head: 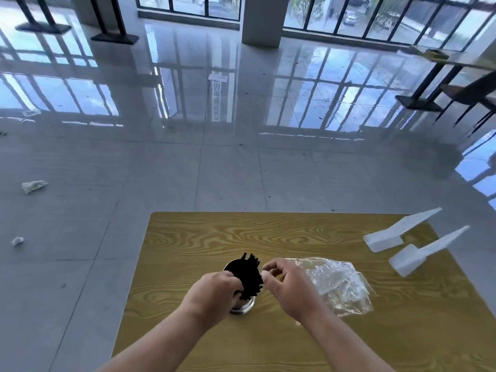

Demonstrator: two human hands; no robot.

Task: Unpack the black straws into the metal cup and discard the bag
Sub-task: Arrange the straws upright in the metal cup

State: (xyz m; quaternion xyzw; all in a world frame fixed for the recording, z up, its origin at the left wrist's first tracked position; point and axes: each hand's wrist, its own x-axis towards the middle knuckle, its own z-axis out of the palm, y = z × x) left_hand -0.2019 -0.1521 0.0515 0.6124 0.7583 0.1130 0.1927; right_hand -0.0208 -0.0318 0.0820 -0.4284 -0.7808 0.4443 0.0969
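Head view, grip: left hand (214, 289) has its fingers curled round the straws (251, 277); right hand (285, 284) is loosely cupped with thumb and forefinger apart at the bundle's right side, and whether it touches any straw cannot be told.
Straws: black, thin, bunched and splayed, standing in the cup (243, 307), leaning away from the camera.
Cup: shiny metal, round, upright on the table (188, 237), near its middle, partly hidden by the left hand.
Bag (338, 285): clear crinkled plastic, lying flat on the table just right of the right hand, its near edge under that hand's wrist.
Arms: both bare forearms come in from the bottom edge and meet over the cup.
Table: yellow wood grain, rectangular.
Scoops (402, 232): two white plastic ones at the right edge.
Floor (134, 170): glossy pale tiles with scraps of crumpled plastic at left, mirroring tall dark-framed windows.
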